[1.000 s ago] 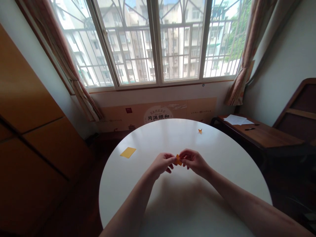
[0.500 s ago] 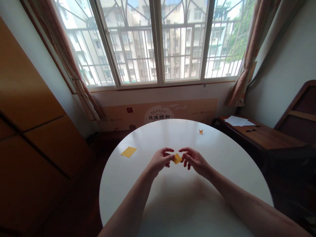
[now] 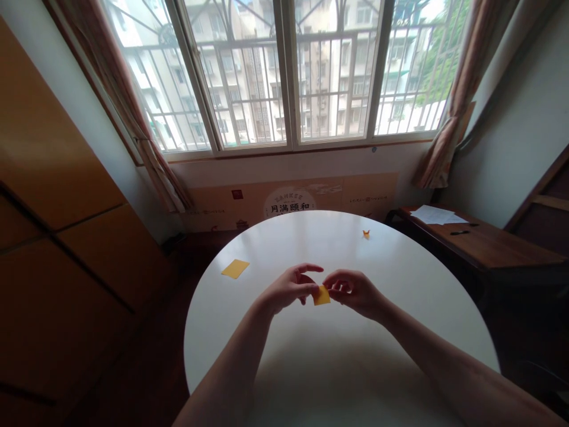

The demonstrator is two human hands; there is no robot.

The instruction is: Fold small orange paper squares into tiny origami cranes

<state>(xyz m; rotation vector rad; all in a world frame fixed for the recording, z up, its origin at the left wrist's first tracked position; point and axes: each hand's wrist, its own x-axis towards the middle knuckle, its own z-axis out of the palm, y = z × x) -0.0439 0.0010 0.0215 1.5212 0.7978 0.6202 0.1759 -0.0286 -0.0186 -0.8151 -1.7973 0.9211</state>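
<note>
A small folded piece of orange paper (image 3: 321,295) is held just above the round white table (image 3: 400,332), pinched from both sides. My left hand (image 3: 288,288) grips its left edge with thumb and fingers, the index finger stretched out above. My right hand (image 3: 353,290) pinches its right edge with curled fingers. A flat yellow paper square (image 3: 235,268) lies on the table to the left. A tiny folded orange paper figure (image 3: 366,233) stands near the table's far right rim.
A dark wooden side table (image 3: 489,246) with white sheets (image 3: 438,214) and a pen (image 3: 460,232) stands to the right. A wooden cabinet (image 3: 57,237) fills the left. Behind the table are a printed cardboard panel (image 3: 288,201), a barred window and curtains.
The paper piece has been turned and now shows a flat face between both hands. My hands shifted slightly nearer and lower; the view moved a little to the left.
</note>
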